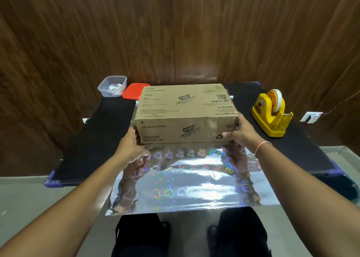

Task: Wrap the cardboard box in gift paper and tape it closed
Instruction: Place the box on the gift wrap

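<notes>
A flat brown cardboard box printed with black text lies on a sheet of shiny silver gift paper with holographic hearts, spread over a black table. My left hand holds the box's near left corner, fingers round its side. My right hand grips the near right corner, thumb on the front face. The paper reaches from under the box past the table's near edge towards me.
A yellow tape dispenser with a roll of tape stands at the right of the black table. At the back left sit a clear plastic tub and a red lid. A wooden wall rises behind.
</notes>
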